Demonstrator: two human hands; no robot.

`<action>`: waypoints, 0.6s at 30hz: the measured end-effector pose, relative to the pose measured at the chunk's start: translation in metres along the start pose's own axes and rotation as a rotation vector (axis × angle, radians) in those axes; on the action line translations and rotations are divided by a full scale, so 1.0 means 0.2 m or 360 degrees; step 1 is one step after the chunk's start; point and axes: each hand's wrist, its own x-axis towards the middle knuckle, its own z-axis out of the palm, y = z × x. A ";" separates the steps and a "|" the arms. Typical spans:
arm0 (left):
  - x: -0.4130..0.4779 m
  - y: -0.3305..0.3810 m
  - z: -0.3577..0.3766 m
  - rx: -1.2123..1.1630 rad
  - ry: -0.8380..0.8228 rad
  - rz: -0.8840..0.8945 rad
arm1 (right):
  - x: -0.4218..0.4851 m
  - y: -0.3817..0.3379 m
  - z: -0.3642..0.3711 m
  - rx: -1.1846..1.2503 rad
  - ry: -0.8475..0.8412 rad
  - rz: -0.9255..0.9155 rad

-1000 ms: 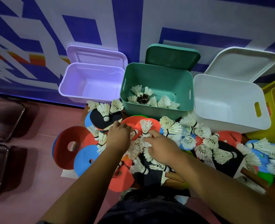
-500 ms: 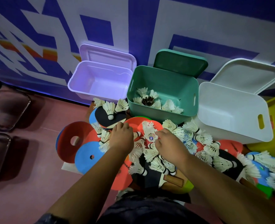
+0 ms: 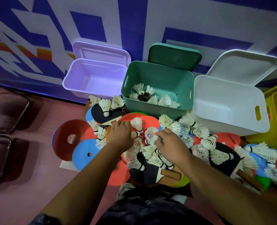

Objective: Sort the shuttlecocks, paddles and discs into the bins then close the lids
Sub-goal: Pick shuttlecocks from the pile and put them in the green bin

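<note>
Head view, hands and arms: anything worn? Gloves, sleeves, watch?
The left hand and right hand are both bare: no gloves, rings or watch visible. Both forearms are uncovered. A dark patterned sleeve edge shows on the left upper arm at the bottom of the frame.

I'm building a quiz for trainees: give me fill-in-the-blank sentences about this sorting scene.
The bin holding shuttlecocks is coloured ____. The purple bin holds ____. The white lid stands ____. The right hand pinches a ____.
Missing: green; nothing; open; shuttlecock.
</note>
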 end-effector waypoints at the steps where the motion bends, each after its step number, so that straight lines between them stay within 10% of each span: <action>1: 0.01 0.00 0.00 -0.0063 0.0018 -0.0002 | -0.01 0.00 -0.01 0.0022 0.0015 0.0007; 18: 0.01 0.03 -0.45 -0.2100 0.0218 -0.0287 | 0.11 -0.09 -0.39 0.0950 0.0695 0.0252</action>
